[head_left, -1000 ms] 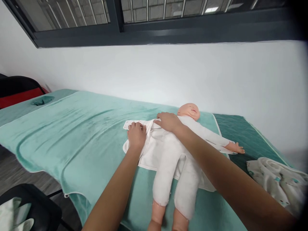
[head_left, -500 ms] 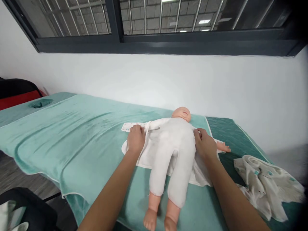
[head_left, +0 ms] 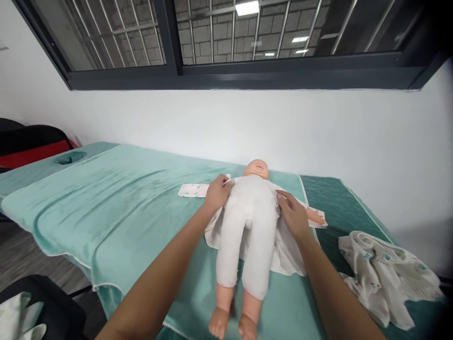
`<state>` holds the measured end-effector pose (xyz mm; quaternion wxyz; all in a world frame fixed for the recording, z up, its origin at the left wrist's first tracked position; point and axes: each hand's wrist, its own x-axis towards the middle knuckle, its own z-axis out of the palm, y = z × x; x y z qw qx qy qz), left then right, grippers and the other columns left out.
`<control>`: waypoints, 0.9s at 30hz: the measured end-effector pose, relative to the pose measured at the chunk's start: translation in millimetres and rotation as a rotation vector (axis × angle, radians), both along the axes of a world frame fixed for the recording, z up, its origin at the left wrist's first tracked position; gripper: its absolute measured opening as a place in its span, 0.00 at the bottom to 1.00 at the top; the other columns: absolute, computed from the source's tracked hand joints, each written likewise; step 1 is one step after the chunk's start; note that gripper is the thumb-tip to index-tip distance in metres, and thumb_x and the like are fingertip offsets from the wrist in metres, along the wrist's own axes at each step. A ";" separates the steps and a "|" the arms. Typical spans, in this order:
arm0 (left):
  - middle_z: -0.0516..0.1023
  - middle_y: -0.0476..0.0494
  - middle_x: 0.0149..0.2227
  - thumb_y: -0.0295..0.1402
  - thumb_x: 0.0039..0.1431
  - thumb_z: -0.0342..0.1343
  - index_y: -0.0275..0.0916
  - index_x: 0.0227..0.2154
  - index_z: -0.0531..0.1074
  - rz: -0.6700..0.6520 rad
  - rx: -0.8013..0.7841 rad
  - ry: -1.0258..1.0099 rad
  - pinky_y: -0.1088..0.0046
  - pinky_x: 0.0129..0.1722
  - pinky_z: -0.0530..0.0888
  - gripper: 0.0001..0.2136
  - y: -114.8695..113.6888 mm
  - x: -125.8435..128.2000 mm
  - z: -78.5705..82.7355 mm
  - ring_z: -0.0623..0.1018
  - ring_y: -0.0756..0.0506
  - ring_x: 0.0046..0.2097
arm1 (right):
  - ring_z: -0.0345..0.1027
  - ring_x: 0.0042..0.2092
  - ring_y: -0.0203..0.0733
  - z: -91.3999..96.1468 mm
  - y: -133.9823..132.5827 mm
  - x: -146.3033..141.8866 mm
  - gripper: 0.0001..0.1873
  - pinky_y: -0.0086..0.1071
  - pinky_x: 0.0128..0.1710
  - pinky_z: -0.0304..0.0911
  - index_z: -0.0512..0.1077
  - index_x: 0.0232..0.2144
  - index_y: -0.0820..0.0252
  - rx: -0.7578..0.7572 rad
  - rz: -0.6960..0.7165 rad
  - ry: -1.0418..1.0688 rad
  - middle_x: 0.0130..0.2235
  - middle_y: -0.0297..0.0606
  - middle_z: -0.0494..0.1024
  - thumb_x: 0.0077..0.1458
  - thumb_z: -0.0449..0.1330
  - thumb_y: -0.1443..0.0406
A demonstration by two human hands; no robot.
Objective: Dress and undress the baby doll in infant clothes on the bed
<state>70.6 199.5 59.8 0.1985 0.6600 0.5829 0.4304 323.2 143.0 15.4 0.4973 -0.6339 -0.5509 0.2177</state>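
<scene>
doll (head_left: 251,198) lies face-up on teal sheet (head_left: 141,208), feet toward you — likely so both flanks sit within your reach. white garment (head_left: 288,255) spreads beneath, edges out both sides, apparently for access. your left hand (head_left: 216,192) pinches garment edge near shoulder, seemingly holding it off sheet. your right hand (head_left: 294,215) curls at opposite flank — cannot tell if cloth is gripped.

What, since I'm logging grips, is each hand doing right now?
Left hand: closed, pinching the white garment beside the doll.
Right hand: partly curled at the doll's other side; whether gripping cannot be told.
</scene>
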 end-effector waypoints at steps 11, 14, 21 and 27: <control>0.79 0.44 0.35 0.28 0.59 0.54 0.42 0.33 0.72 -0.081 0.020 0.100 0.70 0.39 0.66 0.03 -15.7 18.7 29.4 0.75 0.42 0.39 | 0.72 0.50 0.49 -16.9 8.1 -5.6 0.30 0.44 0.53 0.65 0.69 0.57 0.55 -0.041 0.343 0.046 0.50 0.39 0.80 0.60 0.54 0.47; 0.81 0.42 0.36 0.26 0.59 0.52 0.42 0.33 0.73 -0.125 0.024 0.232 0.67 0.38 0.67 0.06 -47.6 25.5 41.3 0.77 0.40 0.39 | 0.70 0.56 0.51 -17.3 8.4 -4.8 0.29 0.45 0.57 0.62 0.69 0.57 0.54 -0.044 0.355 0.082 0.56 0.41 0.76 0.60 0.55 0.46; 0.81 0.47 0.45 0.31 0.65 0.50 0.46 0.44 0.74 -0.428 0.123 0.096 0.67 0.45 0.73 0.09 -113.4 38.4 43.8 0.79 0.44 0.44 | 0.69 0.58 0.50 -20.7 8.1 -3.3 0.29 0.47 0.62 0.58 0.70 0.55 0.54 -0.008 0.355 0.104 0.55 0.41 0.77 0.59 0.56 0.46; 0.69 0.37 0.61 0.35 0.66 0.51 0.41 0.52 0.69 -0.056 0.226 0.287 0.51 0.61 0.67 0.14 -131.0 14.2 -6.3 0.66 0.37 0.64 | 0.67 0.59 0.50 -23.6 9.1 -3.1 0.28 0.47 0.63 0.58 0.70 0.56 0.53 -0.002 0.389 0.149 0.57 0.41 0.75 0.59 0.56 0.46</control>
